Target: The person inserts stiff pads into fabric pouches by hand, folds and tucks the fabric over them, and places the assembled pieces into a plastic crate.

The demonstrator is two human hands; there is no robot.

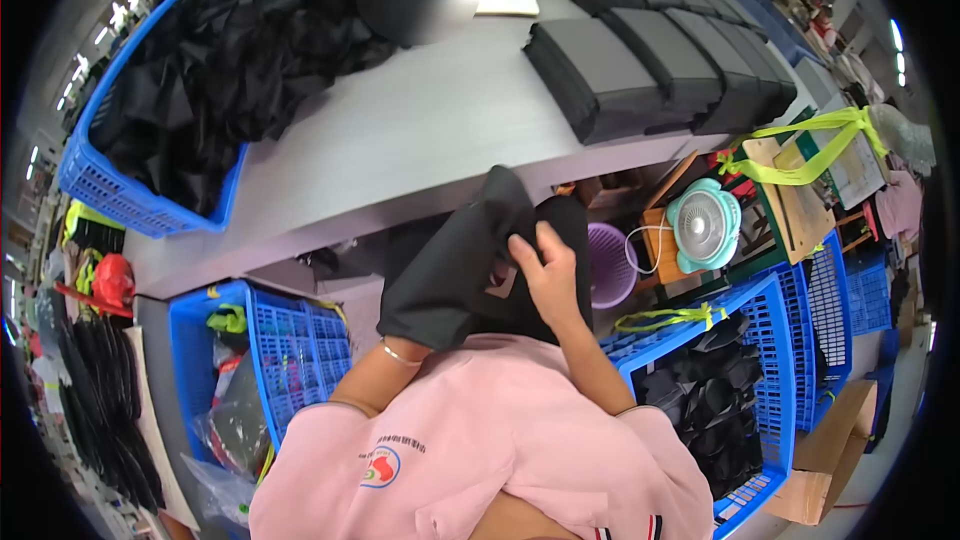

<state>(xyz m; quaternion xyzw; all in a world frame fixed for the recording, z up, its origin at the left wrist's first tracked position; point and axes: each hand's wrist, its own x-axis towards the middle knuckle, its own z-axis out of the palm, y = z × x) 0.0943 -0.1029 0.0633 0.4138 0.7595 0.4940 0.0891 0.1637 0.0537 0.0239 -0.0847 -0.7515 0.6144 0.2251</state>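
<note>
A black fabric piece [440, 275], shaped like a sleeve or bag, is held up over my lap, its narrow end pointing toward the table. My left forearm, with a light bracelet [403, 352], goes into its lower opening, and the cloth hides my left hand. On the right side of the cloth is my right hand [548, 268], fingers bent against the fabric and pinching its edge. Between my hands a small pale-edged patch [500, 278] shows in the black cloth; I cannot make out what it is.
Black fabric pieces fill a blue crate [150, 200] on the grey table [400, 120]. Stacked black-grey pieces [610, 70] lie at right. Blue crates [300, 340] [775, 380] flank me. A turquoise fan [703, 225] and purple bin [610, 265] stand right. Another person's blurred head is opposite.
</note>
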